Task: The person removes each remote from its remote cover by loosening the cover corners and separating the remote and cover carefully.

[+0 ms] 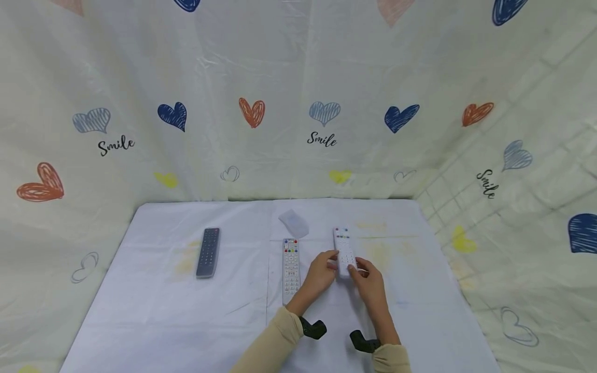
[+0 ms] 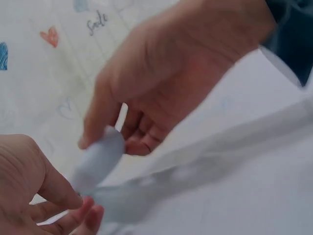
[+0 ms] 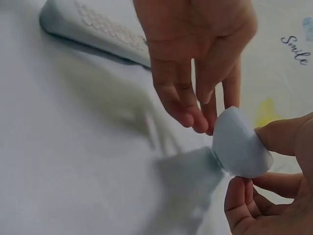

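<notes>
A white remote control (image 1: 344,247) with small coloured buttons near its far end is held between both hands, raised off the table with its shadow apart below it. My right hand (image 1: 370,282) grips its near right corner, thumb on the button face and fingers underneath. At its left edge, my left hand (image 1: 322,272) pinches it with the fingertips. The right wrist view shows the rounded near end of the white remote (image 3: 242,144), with the left hand (image 3: 195,58) above it. Part of the remote's underside is hidden by the fingers.
A second light remote (image 1: 291,264) lies left of the hands, its near end partly behind the left wrist. A dark grey remote (image 1: 208,254) lies farther left. Beyond them is a translucent plastic piece (image 1: 295,224). Heart-printed sheeting (image 1: 280,62) borders the white table (image 1: 154,311).
</notes>
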Available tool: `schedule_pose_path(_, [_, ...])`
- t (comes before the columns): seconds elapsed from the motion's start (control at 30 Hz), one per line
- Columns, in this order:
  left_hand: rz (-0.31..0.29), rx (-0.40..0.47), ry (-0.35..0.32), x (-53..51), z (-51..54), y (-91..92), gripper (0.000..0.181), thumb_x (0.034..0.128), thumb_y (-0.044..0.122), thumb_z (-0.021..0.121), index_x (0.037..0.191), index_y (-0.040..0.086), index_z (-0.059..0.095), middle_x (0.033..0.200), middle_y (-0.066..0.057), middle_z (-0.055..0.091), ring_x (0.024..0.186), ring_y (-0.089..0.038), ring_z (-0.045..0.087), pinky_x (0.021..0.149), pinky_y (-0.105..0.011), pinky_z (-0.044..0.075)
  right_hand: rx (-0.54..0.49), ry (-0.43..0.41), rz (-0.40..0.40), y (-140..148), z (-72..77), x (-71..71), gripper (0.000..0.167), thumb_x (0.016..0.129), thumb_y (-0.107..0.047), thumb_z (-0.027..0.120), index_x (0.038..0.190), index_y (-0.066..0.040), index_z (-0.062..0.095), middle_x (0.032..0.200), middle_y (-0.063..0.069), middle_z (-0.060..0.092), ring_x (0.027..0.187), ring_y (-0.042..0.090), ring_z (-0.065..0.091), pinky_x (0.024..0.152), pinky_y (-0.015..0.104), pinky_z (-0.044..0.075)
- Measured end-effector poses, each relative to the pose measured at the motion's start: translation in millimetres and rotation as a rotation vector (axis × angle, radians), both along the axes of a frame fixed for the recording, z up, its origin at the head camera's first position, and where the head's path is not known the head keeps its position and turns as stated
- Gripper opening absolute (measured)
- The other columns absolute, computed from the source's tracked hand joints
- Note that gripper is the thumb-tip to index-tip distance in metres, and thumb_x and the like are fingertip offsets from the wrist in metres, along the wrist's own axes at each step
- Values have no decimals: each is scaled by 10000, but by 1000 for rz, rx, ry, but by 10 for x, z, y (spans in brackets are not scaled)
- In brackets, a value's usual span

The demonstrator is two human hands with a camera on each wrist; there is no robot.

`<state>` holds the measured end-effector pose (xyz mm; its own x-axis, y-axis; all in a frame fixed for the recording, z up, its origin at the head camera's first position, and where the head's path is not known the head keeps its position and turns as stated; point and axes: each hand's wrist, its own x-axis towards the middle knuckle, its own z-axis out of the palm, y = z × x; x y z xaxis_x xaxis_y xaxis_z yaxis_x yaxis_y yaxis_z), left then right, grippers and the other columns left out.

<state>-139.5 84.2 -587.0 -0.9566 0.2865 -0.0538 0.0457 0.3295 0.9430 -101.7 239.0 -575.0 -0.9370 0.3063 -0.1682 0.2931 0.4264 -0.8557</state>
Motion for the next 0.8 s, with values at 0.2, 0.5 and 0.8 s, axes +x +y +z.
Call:
schedule_pose_path(0.2, [-16, -81, 192, 62, 118, -41, 548, 900, -67, 690, 1414, 114, 629, 1220, -100, 669, 1015, -191, 678, 805, -202, 551, -72, 30, -18, -18, 267, 63, 443, 1059, -255, 618, 1427, -9, 593, 1336, 238, 642, 914, 62, 623, 796, 239, 566])
schedule_pose_path(0.5, [59, -217, 484, 119, 253, -79, 419, 878, 264, 836, 1282, 291, 728, 1101, 36, 702, 963, -115, 621, 813, -204, 506, -106, 58, -15, -51, 620, 195, 441, 1102, -372, 515, 1392, -56, 622, 1325, 171, 650, 945, 194, 649, 792, 196, 527])
schedule_pose_path(0.8, [106, -144, 659, 153, 525, -188, 327, 866, 366, 812, 1171, 248, 790, 1078, 49, 658, 961, -124, 591, 810, -242, 505, -184, 193, 21, -111, 837, 314, 442, 1128, -393, 434, 1245, -22, 644, 1061, 24, 628, 933, 172, 622, 810, 222, 557])
